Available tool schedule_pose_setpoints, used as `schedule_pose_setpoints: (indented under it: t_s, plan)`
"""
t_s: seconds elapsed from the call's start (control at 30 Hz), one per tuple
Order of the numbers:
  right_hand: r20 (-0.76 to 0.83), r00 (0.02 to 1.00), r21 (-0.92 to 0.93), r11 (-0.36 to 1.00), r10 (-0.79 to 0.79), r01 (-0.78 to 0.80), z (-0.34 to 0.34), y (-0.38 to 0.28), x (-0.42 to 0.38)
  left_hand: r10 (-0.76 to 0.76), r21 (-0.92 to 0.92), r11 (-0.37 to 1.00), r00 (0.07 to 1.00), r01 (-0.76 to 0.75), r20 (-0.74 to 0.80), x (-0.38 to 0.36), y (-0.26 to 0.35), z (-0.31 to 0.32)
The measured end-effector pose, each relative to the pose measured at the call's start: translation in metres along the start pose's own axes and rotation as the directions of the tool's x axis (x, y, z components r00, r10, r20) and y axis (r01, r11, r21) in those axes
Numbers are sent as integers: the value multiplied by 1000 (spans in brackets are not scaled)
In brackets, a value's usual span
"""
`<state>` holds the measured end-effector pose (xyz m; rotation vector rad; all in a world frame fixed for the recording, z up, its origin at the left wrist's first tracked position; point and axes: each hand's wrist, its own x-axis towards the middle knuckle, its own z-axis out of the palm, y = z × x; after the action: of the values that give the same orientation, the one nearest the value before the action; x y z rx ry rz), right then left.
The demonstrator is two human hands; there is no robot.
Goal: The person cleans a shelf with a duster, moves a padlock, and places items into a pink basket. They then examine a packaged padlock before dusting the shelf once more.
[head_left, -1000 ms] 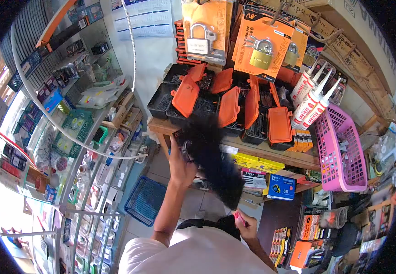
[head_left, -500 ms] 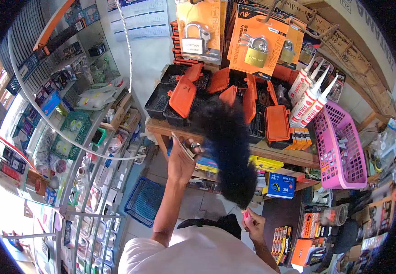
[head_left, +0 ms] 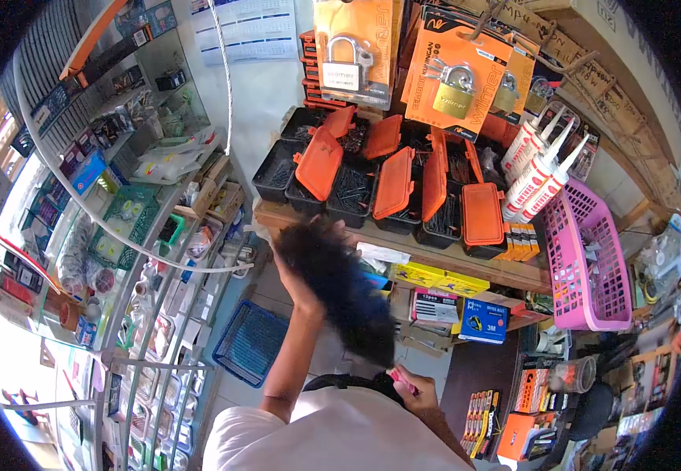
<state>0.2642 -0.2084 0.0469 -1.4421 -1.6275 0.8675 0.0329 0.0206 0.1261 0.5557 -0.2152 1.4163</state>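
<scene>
My right hand (head_left: 422, 391) is closed around the pink handle (head_left: 400, 380) of a black feather duster (head_left: 342, 290). The duster's fluffy head slants up and left, across my left hand (head_left: 298, 287). That hand is raised in front of the wooden shelf, its fingers partly covered by the feathers. Whatever it grips is hidden now; half a second ago a small flat piece with a shiny metal part showed in it. Beyond the hands, black boxes of nails or screws (head_left: 350, 192) stand on the shelf with orange lids (head_left: 318, 163) flipped up.
Carded padlocks (head_left: 452, 94) hang above the boxes. White sealant tubes (head_left: 535, 182) and a pink basket (head_left: 587, 275) are at the right. Below the shelf edge (head_left: 450, 257) sit yellow boxes and a blue box (head_left: 482, 320). A glass cabinet (head_left: 113, 314) fills the left; a blue crate (head_left: 251, 344) is on the floor.
The duster's head has swung left and down, off the lidded boxes and over my left hand. My right hand has shifted left and slightly down with the handle.
</scene>
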Motion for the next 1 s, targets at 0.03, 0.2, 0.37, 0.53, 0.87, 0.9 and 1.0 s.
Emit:
schedule_pose_setpoints:
  t_s: [0.03, 0.2, 0.37, 0.53, 0.87, 0.9, 1.0]
  plan:
    - [2, 999, 41, 998, 37, -37, 0, -2, 2, -30, -3, 1000, 999, 30, 18, 1, 1, -2]
    - [68, 990, 153, 980, 121, -130, 8, 10, 4, 27, -20, 999, 878, -41, -477, -1, -1, -14]
    - [-77, 997, 248, 969, 30, -10, 8, 2, 9, -31, 26, 999, 946, 42, -323, -1, -2, 9]
    - [-39, 998, 248, 968, 57, -45, 5, 5, 10, -153, 311, 918, 943, 247, -296, 4, -7, -19]
    - [134, 972, 303, 927, 190, -223, -2, 12, 4, 44, 131, 991, 884, 20, -465, 2, -9, 22]
    - [134, 973, 303, 927, 189, -222, -2, 8, 6, -62, 219, 965, 936, 145, -347, 1, -8, 3]
    - [12, 998, 287, 956, 62, -63, 0, 4, 8, -157, 150, 977, 988, 154, 9, -1, -9, -6]
